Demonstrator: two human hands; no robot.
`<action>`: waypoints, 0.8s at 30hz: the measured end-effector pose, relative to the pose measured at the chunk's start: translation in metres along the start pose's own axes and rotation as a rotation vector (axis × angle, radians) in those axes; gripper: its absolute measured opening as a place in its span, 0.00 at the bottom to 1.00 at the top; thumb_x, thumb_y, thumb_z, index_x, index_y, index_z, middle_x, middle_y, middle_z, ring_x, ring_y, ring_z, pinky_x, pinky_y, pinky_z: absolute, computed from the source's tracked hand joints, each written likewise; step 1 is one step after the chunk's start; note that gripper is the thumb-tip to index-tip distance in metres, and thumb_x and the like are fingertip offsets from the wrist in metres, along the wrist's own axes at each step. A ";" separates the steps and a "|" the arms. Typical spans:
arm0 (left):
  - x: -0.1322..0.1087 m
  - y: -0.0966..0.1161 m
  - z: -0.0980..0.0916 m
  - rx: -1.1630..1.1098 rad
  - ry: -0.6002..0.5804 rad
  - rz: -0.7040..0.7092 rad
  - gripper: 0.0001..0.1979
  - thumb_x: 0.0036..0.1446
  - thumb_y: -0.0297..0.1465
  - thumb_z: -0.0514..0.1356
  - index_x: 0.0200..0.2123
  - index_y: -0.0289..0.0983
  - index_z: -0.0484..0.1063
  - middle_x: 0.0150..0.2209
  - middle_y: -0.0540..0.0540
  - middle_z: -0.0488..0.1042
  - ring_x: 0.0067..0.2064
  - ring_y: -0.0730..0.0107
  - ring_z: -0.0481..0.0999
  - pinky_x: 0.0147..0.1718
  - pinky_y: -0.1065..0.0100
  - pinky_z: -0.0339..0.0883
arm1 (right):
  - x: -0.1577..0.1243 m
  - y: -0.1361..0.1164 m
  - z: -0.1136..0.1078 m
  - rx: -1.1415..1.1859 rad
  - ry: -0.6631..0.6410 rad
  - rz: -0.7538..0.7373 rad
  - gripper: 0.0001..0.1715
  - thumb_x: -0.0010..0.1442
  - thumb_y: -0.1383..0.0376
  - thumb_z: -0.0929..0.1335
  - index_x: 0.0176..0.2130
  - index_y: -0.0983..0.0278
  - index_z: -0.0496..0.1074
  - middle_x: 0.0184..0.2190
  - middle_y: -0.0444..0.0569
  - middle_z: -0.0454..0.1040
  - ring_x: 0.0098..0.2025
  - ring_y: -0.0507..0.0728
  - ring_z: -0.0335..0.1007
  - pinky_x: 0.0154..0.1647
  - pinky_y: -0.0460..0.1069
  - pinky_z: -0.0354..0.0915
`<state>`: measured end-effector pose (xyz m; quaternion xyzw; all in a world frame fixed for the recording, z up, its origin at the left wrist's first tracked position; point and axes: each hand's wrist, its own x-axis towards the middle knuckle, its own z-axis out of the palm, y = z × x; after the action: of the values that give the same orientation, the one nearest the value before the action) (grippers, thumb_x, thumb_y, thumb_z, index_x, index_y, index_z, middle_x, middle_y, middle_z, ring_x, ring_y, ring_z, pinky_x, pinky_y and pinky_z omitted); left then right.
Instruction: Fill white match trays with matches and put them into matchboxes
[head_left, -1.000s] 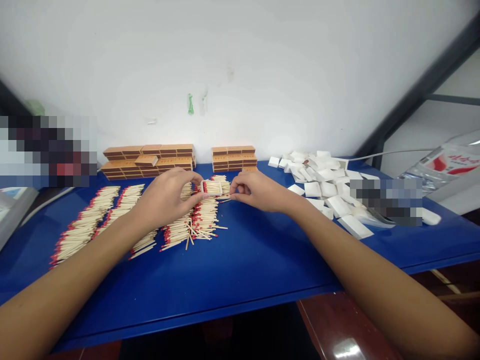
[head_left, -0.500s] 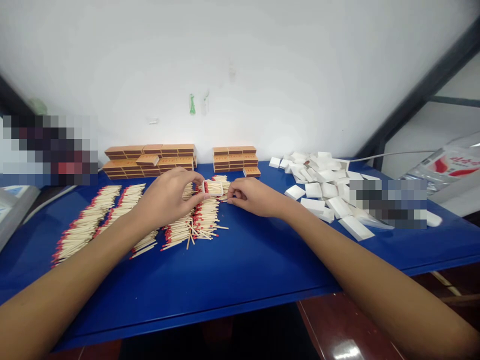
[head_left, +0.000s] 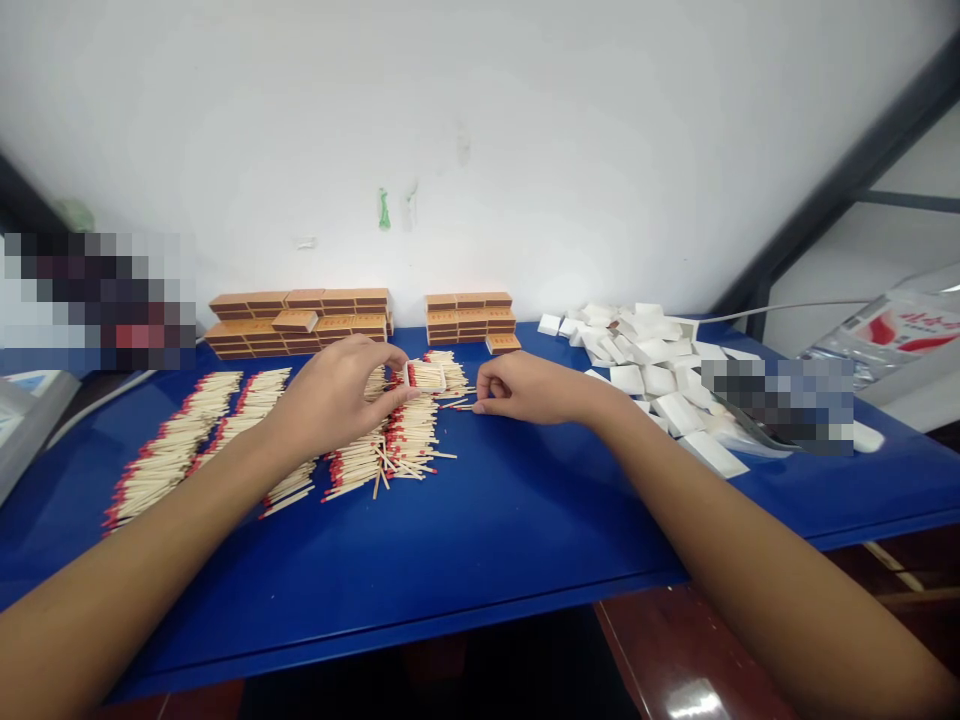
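Note:
My left hand (head_left: 330, 395) pinches a small white matchbox tray (head_left: 425, 375) filled with matches, holding it just above the loose red-tipped matches (head_left: 390, 440) heaped at the middle of the blue table (head_left: 487, 530). My right hand (head_left: 529, 388) rests on the table just right of the tray, fingers curled together near a few stray matches (head_left: 459, 400). What those fingers hold I cannot make out.
Rows of matches (head_left: 180, 440) lie along the left. Stacked brown matchbox sleeves (head_left: 300, 322) and a second stack (head_left: 469, 316) line the wall. A heap of white empty trays (head_left: 645, 370) fills the right side. A plastic bag (head_left: 892, 330) sits at far right.
My right hand has drawn back to the right, away from the tray, and lowered to the table. My left hand and the tray have stayed put.

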<state>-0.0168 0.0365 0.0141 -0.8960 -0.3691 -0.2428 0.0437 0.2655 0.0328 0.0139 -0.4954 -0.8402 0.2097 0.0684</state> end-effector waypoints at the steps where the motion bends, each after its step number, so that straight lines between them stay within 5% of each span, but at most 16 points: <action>1: 0.000 0.000 0.000 0.002 -0.001 -0.002 0.19 0.66 0.47 0.61 0.46 0.38 0.77 0.47 0.40 0.81 0.49 0.52 0.79 0.48 0.56 0.69 | -0.001 0.001 -0.002 0.005 -0.018 0.012 0.10 0.63 0.59 0.72 0.34 0.63 0.75 0.29 0.47 0.76 0.28 0.53 0.66 0.28 0.49 0.57; 24: 0.000 -0.002 0.001 0.003 0.003 0.013 0.19 0.66 0.48 0.61 0.46 0.38 0.76 0.47 0.40 0.81 0.50 0.53 0.79 0.47 0.58 0.68 | 0.000 0.003 0.000 0.048 -0.019 -0.014 0.05 0.65 0.64 0.69 0.37 0.63 0.76 0.29 0.46 0.76 0.28 0.52 0.67 0.30 0.49 0.58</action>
<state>-0.0177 0.0378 0.0126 -0.8980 -0.3637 -0.2430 0.0473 0.2675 0.0343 0.0131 -0.4859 -0.8389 0.2338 0.0738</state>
